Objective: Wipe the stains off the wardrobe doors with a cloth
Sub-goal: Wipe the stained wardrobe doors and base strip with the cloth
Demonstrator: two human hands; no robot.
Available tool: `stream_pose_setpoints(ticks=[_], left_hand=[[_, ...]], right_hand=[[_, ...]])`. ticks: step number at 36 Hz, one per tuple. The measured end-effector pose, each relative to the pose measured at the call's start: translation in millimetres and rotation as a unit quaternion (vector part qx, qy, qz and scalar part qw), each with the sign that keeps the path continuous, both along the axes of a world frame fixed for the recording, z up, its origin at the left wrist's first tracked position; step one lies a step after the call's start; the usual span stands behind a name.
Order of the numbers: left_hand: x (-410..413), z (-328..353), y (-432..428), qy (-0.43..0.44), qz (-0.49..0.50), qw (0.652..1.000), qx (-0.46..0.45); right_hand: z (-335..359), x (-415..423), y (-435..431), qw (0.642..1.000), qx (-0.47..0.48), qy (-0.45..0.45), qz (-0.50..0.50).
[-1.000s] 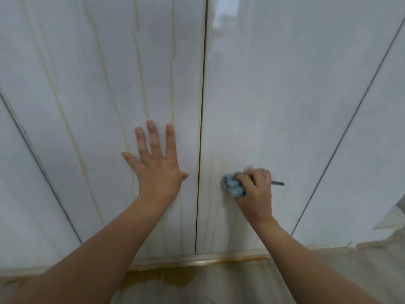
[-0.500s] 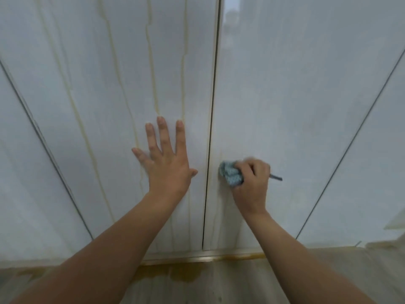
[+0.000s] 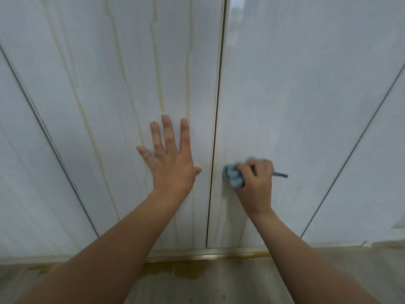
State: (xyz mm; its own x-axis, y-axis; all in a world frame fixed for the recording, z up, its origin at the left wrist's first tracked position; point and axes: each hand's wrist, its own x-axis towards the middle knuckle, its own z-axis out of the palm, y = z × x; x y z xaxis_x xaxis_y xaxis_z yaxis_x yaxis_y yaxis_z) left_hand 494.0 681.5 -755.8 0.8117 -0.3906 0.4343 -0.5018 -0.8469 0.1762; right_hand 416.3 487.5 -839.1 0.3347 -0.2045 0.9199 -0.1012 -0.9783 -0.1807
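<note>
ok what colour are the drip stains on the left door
Pale yellow-tan drip streaks on the glossy white wardrobe door; head view.

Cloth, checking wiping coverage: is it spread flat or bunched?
Bunched: the cloth is a small wad gripped in the curled right hand, against the door.

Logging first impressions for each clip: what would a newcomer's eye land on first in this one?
Yellowish drip streaks run down the left door, where the left hand presses flat. Beside the centre gap, the right hand grips a bunched blue cloth against the right door, which looks far cleaner. A brownish puddle lies on the floor below the doors.
</note>
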Motion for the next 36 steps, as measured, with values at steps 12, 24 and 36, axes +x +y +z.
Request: stream_pose_setpoints(ticks=[12,24,36], left_hand=[[1.4,-0.7,-2.3,-0.003,0.01,1.0,-0.007],[1.8,-3.9,0.4,-0.012,-0.003,1.0,0.0],[4.0,-7.6,3.2,-0.039,-0.012,0.999,-0.012]], right_hand=[[105.4,18.2,33.0,0.972,0.156,-0.166,0.057],[5.7,0.3,14.7,0.992,-0.061,0.074,0.076],[4.3,12.9,22.5,0.998,-0.023,0.003,0.061]])
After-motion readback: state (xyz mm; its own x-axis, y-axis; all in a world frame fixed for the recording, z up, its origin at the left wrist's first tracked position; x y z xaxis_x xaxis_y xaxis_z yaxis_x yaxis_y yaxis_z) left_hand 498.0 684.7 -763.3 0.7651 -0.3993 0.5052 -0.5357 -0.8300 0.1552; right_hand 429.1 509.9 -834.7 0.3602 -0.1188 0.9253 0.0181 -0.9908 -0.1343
